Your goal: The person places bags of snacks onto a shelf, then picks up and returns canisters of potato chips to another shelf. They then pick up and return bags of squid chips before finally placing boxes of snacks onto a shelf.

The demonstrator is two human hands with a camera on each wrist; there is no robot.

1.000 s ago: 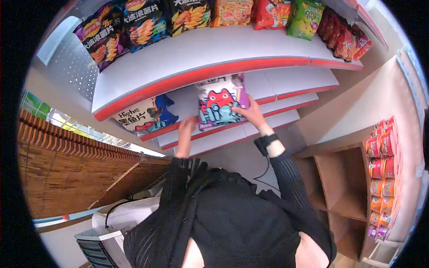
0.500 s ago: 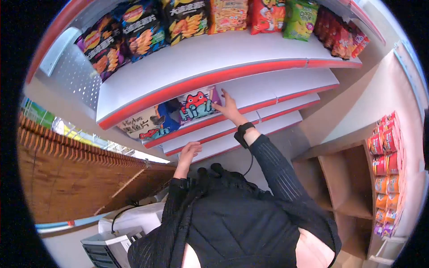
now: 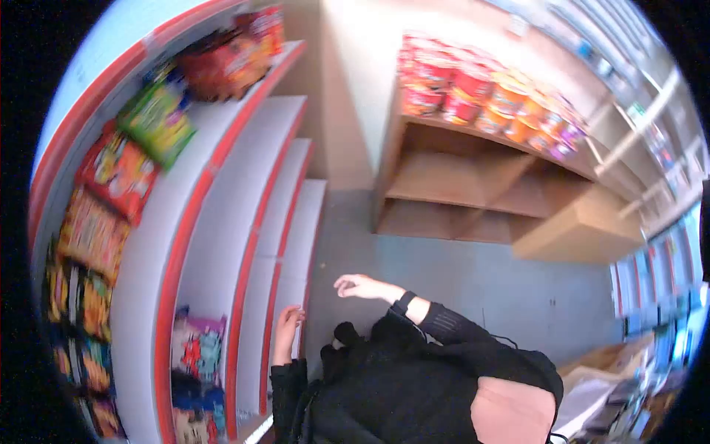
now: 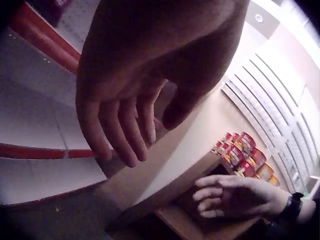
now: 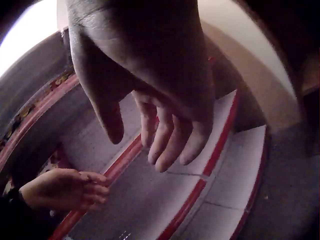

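My left hand (image 3: 287,333) hangs beside the shelf edges with loosely bent fingers and nothing in it. Over the grey floor, my right hand (image 3: 367,287) is likewise bare, its fingers relaxed; a black band circles that wrist. In the left wrist view the left hand (image 4: 145,85) fills the top, with the right hand (image 4: 240,197) below it. A white and purple snack bag with a red cat (image 3: 200,348) stands on the second shelf, left of both hands. Next to it is a blue and cream bag (image 3: 196,414).
Several chip bags (image 3: 122,174) line the top shelf (image 3: 148,266) at left. Lower white shelves (image 3: 296,237) have red edges. Ahead stands a wooden cubby unit (image 3: 444,177) topped with stacked red and orange tubs (image 3: 466,81). A cardboard box (image 3: 584,226) sits beside it.
The cat bag went onto the second shelf beside the blue and cream bag, and my right hand left it. My view then turned right toward the cubby unit, both hands drawn back.
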